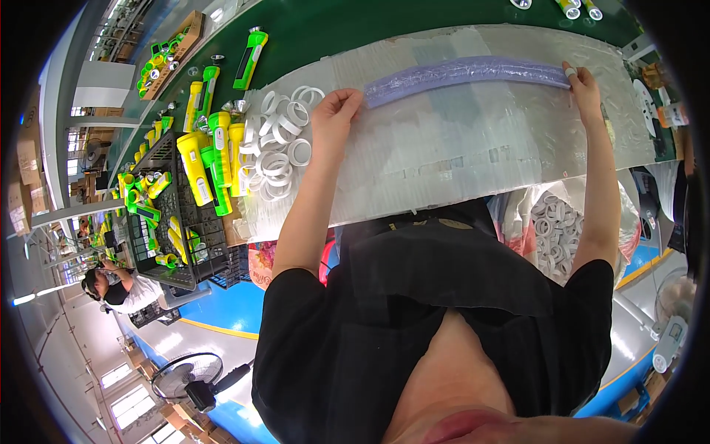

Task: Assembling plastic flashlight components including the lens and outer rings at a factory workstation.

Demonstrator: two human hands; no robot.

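Observation:
A long, narrow lavender roll in shiny clear wrap (466,72) lies slightly bowed across the far part of the covered work surface (444,152). What is packed inside the wrap cannot be made out. At its left end, my left hand (336,112) has thumb and fingers pinched together. My right hand (583,87) grips the opposite end between thumb and fingers. White plastic rings (275,140) lie in a loose heap just left of my left wrist. Yellow and green flashlights (196,169) lie beyond that heap, to the left.
A black crate (166,255) with more flashlights stands at the left. Below the table's right part hangs an open bag of white rings (555,229). A cardboard box of flashlight parts (174,55) sits far left. A co-worker (122,288) and a fan (188,377) are farther off.

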